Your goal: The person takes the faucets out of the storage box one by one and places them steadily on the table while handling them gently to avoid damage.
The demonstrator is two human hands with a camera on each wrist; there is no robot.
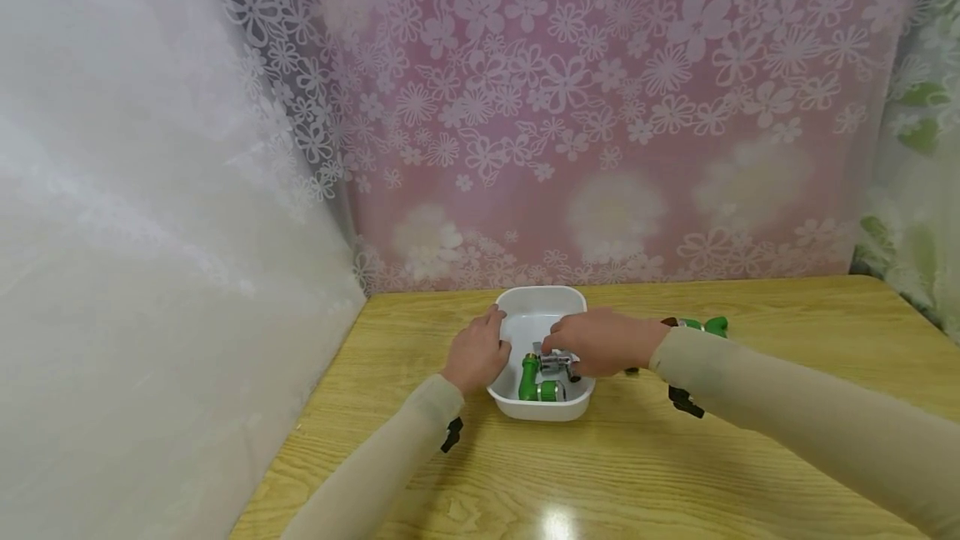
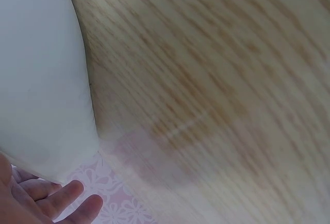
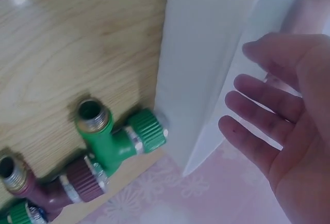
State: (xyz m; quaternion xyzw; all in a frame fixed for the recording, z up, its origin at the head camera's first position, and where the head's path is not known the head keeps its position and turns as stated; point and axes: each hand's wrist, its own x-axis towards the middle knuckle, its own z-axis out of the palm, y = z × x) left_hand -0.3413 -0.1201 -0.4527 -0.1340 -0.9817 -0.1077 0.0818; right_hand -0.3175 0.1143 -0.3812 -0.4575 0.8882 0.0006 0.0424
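A white plastic tub (image 1: 542, 412) stands on the table. In it lie a green angle valve (image 1: 528, 377) and a chrome valve (image 1: 557, 362). My left hand (image 1: 477, 352) rests at the tub's left rim, its thumb side over the edge. The left wrist view shows its fingertips (image 2: 72, 195) loosely extended past the tub. Over the right rim reaches my right hand (image 1: 609, 342), fingertips at the chrome valve. From the right wrist, its fingers (image 3: 263, 113) look spread and relaxed, with a gap to the thumb; the tub wall hides the valve there.
Right of the tub, another green valve (image 3: 111, 141) and a dark maroon valve (image 3: 56, 188) lie on the wooden table (image 1: 517, 473); a further green part (image 3: 23, 213) is cut off by the frame. A pink flowered curtain (image 1: 600, 107) hangs behind, a whitish sheet (image 1: 150, 273) at left.
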